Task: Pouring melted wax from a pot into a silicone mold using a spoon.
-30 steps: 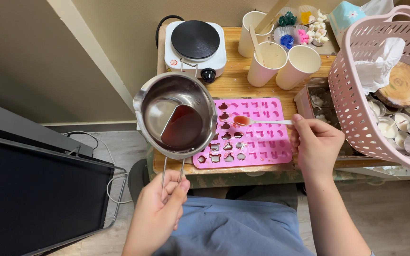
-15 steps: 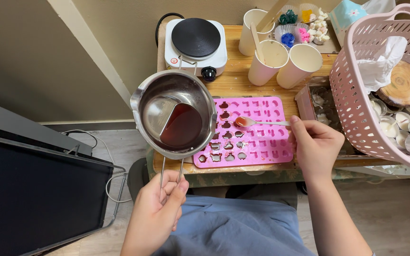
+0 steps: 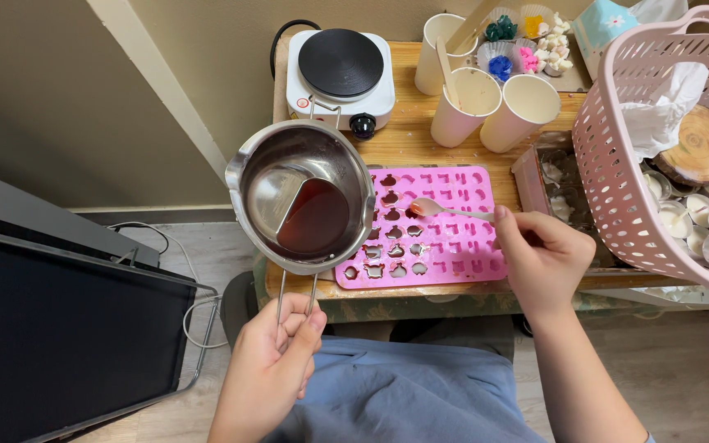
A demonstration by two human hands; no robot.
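Tilted metal pot (image 3: 304, 197), centre frame, dark red liquid pooled to one side; handle gripped by left hand (image 3: 276, 361), fingers closed round it. Small spoon (image 3: 441, 208) pinched in right hand (image 3: 539, 258), over pink mould (image 3: 428, 226) on table (image 3: 408, 139). Likely risks: drips between cavities from an unsteady spoon; spill from over-tilting pot.

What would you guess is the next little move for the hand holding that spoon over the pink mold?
Probably tip the spoon into the cavity beneath it: its bowl holds reddish liquid over the pink mold, where left columns look filled and the rest empty. The right hand holds it; the left hand tilts the pot.
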